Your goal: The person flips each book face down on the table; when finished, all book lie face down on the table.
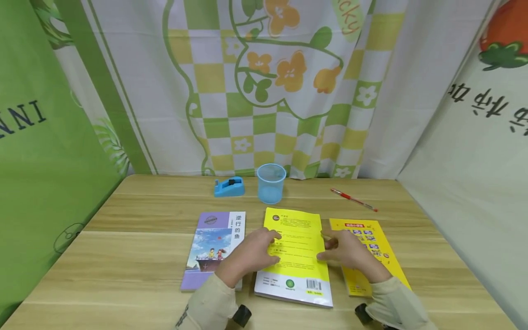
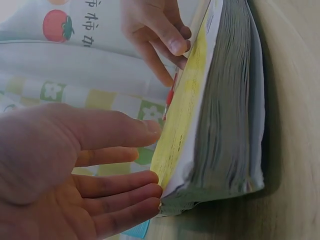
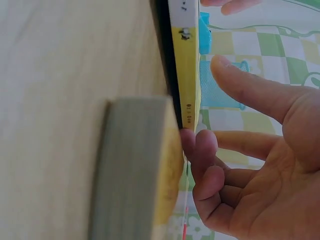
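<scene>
A thick book with a yellow and white back cover [image 1: 297, 238] lies flat in the middle of the table. My left hand [image 1: 256, 251] is at its left side, fingers extended and thumb apart; in the left wrist view the fingertips [image 2: 154, 192] meet the cover's edge. On the other side is my right hand [image 1: 345, 250], its fingers loosely bent near the spine [image 3: 188, 75]. Neither hand grips the book. A purple book [image 1: 212, 243] lies to the left, partly behind my left forearm. To the right, a yellow book [image 1: 373, 240] is partly covered by my right hand and wrist.
Toward the back of the wooden table [image 1: 136, 220] stand a blue tape dispenser [image 1: 229, 187] and a blue mesh cup [image 1: 271, 185]. A red pen [image 1: 354, 199] lies at the back right. Printed curtains [image 1: 288, 133] hang behind the table.
</scene>
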`<state>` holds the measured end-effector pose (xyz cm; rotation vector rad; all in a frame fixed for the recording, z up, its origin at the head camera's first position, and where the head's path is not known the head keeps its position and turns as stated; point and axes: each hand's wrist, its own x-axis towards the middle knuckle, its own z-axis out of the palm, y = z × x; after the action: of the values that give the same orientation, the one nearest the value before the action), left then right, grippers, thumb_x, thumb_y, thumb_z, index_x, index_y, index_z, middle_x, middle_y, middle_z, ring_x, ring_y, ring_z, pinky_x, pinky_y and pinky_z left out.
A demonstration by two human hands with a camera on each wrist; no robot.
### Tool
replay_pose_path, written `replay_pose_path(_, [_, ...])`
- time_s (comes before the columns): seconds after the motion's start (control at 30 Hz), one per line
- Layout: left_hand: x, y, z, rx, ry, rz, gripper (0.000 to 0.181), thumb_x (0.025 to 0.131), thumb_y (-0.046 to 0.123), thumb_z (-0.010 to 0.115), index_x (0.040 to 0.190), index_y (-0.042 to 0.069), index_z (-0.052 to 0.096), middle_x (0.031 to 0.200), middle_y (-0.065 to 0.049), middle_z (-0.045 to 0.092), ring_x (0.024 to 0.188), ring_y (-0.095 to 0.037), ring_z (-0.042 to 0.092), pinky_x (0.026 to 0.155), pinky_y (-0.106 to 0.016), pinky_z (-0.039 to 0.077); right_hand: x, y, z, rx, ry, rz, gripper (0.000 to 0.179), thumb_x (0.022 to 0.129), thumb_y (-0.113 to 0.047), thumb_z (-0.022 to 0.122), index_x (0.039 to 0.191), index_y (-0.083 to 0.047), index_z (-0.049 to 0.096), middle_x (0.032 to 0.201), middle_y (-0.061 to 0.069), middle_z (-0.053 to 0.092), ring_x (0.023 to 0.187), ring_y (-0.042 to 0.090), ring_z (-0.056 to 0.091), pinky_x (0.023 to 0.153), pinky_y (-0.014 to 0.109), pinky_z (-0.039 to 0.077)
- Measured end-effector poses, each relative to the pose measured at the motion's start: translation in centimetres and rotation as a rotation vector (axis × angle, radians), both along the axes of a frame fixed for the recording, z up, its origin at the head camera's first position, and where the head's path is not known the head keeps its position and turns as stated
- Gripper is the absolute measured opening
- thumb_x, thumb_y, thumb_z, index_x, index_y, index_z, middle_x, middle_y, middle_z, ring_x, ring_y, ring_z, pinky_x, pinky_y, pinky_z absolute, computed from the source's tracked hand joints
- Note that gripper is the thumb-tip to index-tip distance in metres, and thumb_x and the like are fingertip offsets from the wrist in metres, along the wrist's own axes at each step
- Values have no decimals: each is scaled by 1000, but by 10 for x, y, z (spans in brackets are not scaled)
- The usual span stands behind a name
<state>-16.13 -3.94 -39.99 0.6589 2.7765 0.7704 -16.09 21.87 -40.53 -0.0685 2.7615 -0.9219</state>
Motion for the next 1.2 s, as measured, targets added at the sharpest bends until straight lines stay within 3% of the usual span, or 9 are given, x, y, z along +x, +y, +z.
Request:
replay_pose_path(0.3, [-3,-1,-5,-61,29,-34,54,73,5,81,126,5,68,110,-6,65,91,-16,50,91,-33,49,0,-2,-1,6,-29,-10,79,76,-15,88,142,8,51,104,6,67,91,20,55,76,31,47])
replay_pose_path(0.5, [-4,-2,-8,-91,37,-41,53,72,5,82,124,4,70,110,-5,63,95,-16,49,93,-33,48,0,-3,0,12,-28,8,81,75,-12,88,142,10,49,105,6,66,90,20,54,75,32,46])
replay_pose_path(0.73, [-3,-4,-10,-142,42,-87,45,77,9,80,121,3,73,115,-2,57,105,-18,47,98,-31,45,-1,-3,-2,-30,-54,-29,81,75,-7,87,144,10,47,101,8,63,86,21,53,70,30,42])
replay_pose_path(1.2, [-4,-5,-11,-124,37,-97,42,77,9,80,119,3,73,113,-1,56,105,-17,46,97,-31,45,-1,-3,-2,-83,-73,-51,83,73,-5,87,144,11,47,104,9,63,88,22,52,70,30,42])
